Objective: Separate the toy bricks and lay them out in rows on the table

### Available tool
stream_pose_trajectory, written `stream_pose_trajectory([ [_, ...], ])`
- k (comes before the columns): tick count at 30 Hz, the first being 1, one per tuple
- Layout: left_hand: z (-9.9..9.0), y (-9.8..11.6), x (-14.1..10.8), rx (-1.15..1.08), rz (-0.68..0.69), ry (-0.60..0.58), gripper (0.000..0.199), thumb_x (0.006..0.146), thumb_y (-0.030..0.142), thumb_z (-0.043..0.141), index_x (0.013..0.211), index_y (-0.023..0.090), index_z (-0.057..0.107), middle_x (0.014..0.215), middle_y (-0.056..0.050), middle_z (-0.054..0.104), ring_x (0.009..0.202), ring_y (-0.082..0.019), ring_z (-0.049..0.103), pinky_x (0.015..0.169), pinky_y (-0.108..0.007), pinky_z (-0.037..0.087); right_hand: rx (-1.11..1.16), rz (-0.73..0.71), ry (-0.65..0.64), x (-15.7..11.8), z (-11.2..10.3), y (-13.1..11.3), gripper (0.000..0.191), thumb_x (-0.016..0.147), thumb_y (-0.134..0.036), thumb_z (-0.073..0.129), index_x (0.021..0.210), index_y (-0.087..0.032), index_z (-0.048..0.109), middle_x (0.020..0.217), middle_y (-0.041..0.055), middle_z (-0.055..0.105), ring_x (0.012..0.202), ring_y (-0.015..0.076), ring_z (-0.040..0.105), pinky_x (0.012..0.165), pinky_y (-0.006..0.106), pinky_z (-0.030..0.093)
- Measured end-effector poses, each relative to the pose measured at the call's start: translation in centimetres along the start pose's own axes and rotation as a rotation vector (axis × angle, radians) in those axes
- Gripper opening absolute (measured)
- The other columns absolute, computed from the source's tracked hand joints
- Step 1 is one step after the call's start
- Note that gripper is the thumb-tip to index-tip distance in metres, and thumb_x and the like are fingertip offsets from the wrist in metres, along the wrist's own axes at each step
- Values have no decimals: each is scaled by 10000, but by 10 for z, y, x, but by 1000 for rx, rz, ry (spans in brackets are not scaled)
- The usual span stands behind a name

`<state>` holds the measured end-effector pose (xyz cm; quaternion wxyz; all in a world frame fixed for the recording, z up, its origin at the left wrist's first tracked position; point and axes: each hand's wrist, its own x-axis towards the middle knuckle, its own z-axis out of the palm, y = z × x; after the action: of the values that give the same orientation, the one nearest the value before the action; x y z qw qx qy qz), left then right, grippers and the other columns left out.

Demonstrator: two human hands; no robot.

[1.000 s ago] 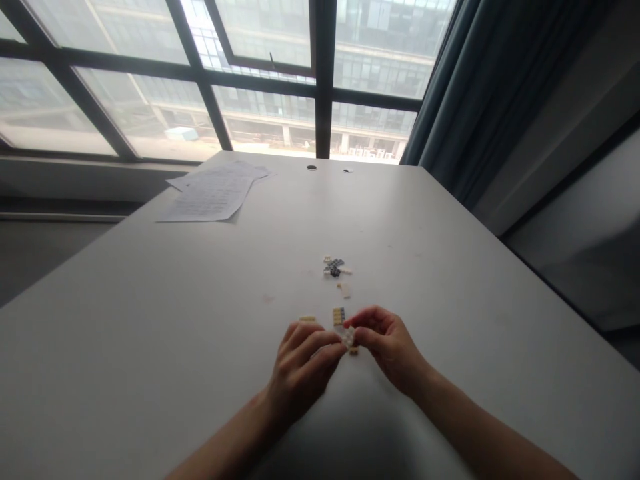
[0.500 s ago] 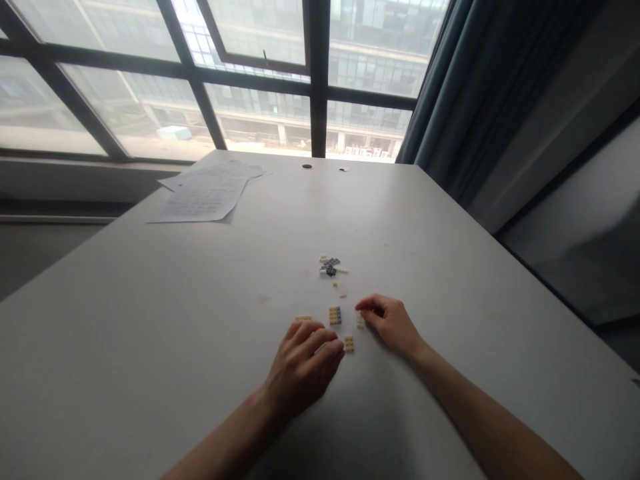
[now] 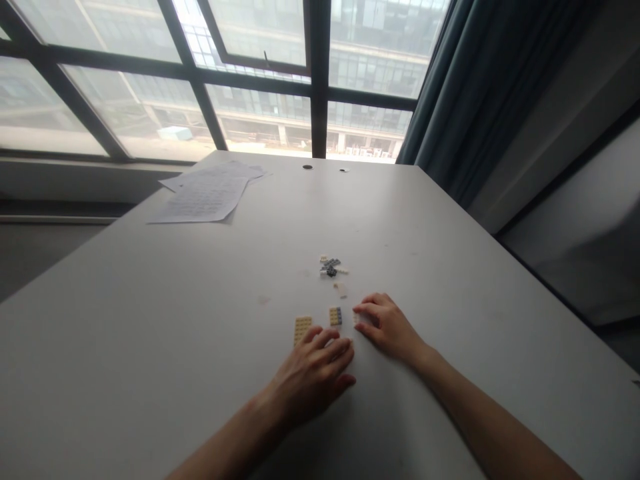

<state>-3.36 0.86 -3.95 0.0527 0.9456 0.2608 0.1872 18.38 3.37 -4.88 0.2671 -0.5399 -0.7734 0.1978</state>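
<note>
My left hand (image 3: 316, 373) hovers low over the table with its fingers apart, covering most of a small tan brick near its fingertips. Just beyond its knuckles lies a tan studded plate (image 3: 303, 328), partly hidden by the fingers. My right hand (image 3: 387, 325) has thumb and forefinger around a small white brick (image 3: 356, 319). Between the hands sits a tan and grey brick (image 3: 335, 316). Farther off are a whitish piece (image 3: 341, 290) and a small pile of grey pieces (image 3: 330, 268) with white ones beside it.
All of this lies on a white table (image 3: 225, 280). Printed papers (image 3: 205, 197) spread over its far left part. Two round holes are near the far edge, below a window (image 3: 265, 113). A dark curtain (image 3: 450, 100) hangs at the right.
My left hand has shifted right and nearer, its thumb spreading, uncovering more of the tan plate and covering the small tan brick. My right hand's fingers have moved slightly left around the white brick.
</note>
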Motion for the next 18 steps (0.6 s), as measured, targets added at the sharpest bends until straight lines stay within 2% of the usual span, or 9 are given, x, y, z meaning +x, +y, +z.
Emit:
stream_pose_trajectory([
  [5,-1,2,2,-16,27,25,187,866,317,588,1016,207,605,1011,-57,655,985,-216,564,890,-380,404,9,-28,-16,0,3,-3,270,790,-230,677,1060,-210,674,1044,67,615,1015,215,516,950,369,409],
  [9,-5,-3,2,-8,21,176,183,869,292,582,1030,213,616,1026,-54,663,970,-208,572,873,-368,415,132,11,40,2,2,0,287,802,-231,656,1088,-211,647,1049,64,611,990,204,543,888,344,449],
  [13,-13,-27,5,-24,-158,266,180,870,268,579,1033,217,637,1017,-52,674,945,-211,572,843,-370,430,212,119,114,8,0,4,245,818,-210,614,1061,-195,644,999,52,612,802,158,570,697,276,479],
  [15,-15,-43,9,-40,-275,272,185,864,284,587,1021,209,650,1002,-56,676,932,-217,572,833,-379,441,191,147,121,15,-1,8,260,812,-196,611,1070,-180,641,982,49,616,757,142,569,685,264,477],
  [18,-14,-61,13,-68,-383,292,176,855,302,595,977,200,669,981,-58,680,926,-225,576,836,-392,450,102,156,98,35,0,13,294,807,-187,615,1098,-155,638,991,54,622,726,125,570,720,254,477],
])
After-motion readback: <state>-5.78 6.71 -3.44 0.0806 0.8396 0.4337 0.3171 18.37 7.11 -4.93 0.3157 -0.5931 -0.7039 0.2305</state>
